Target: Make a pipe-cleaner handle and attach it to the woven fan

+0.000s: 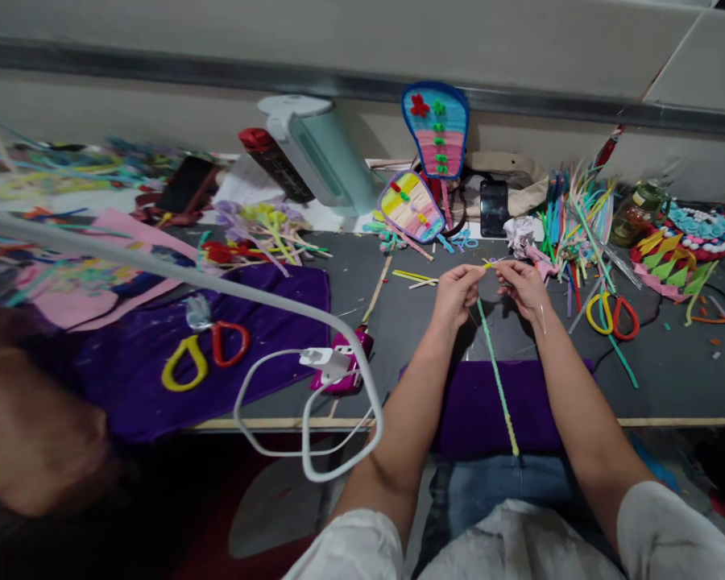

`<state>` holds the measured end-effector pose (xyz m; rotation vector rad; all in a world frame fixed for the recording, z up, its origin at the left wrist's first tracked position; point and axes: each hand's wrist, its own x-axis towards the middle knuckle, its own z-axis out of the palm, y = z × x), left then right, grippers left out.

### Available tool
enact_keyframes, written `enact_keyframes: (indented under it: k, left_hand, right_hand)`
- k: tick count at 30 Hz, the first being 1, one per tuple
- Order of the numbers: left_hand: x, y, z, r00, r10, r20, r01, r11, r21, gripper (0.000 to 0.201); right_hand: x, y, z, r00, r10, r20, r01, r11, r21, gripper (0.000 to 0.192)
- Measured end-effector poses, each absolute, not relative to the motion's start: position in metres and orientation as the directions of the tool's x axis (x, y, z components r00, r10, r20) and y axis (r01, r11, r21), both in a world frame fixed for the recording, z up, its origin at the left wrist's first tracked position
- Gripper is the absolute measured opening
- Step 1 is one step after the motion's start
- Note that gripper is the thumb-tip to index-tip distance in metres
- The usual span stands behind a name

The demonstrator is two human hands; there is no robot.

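My left hand [456,292] and my right hand [523,286] meet above the dark table [392,322], both pinching the top end of a long green and yellow pipe cleaner [496,379]. It hangs down from my fingers over a purple cloth [477,407] toward my lap. A short yellow tip sticks out between my hands.
A bundle of coloured pipe cleaners [573,213] and yellow-red scissors [613,314] lie right. Two striped fan shapes [435,129] stand at the back by a pale green appliance [320,149]. Left: another pair of scissors [202,354], a white cable [302,419], a blurred person's part [30,419].
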<state>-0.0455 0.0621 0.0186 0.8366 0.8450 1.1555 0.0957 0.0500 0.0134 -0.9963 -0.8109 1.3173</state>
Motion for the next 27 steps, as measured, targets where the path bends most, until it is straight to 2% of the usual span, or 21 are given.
enact_keyframes:
  k: [2,5,8,10,18,23,27]
  left_hand:
    - [-0.050,0.067,0.018,0.187,0.973,-0.137,-0.435,0.207,0.876,0.027]
    - [-0.055,0.072,0.016,0.153,0.981,-0.123,-0.444,0.179,0.878,0.026]
    - [-0.059,0.075,0.015,0.113,0.988,-0.101,-0.463,0.142,0.875,0.025]
    - [-0.060,0.076,0.016,0.109,0.990,-0.088,-0.505,0.131,0.853,0.025]
    - [-0.060,0.082,0.015,0.233,0.960,-0.157,-0.626,0.272,0.731,0.023]
    - [-0.055,0.081,0.002,0.327,0.933,-0.150,-0.459,0.295,0.838,0.021]
    - [-0.054,0.079,-0.003,0.348,0.924,-0.156,-0.307,0.270,0.913,0.024]
  right_hand:
    - [0.108,0.051,0.014,0.081,0.989,-0.126,-0.394,-0.084,-0.915,0.037]
    - [0.125,0.049,0.018,-0.073,0.987,-0.142,-0.381,-0.159,-0.911,0.044]
    - [0.129,0.044,0.023,-0.207,0.967,-0.148,-0.272,-0.202,-0.941,0.038]
    - [0.126,0.042,0.025,-0.219,0.964,-0.147,-0.223,-0.197,-0.955,0.034]
    - [0.122,0.052,0.020,0.134,0.991,0.030,-0.349,0.075,-0.934,0.028]
    - [0.130,0.059,0.016,0.319,0.947,0.038,-0.377,0.164,-0.912,0.023]
    - [0.133,0.061,0.014,0.395,0.916,0.071,-0.368,0.228,-0.901,0.021]
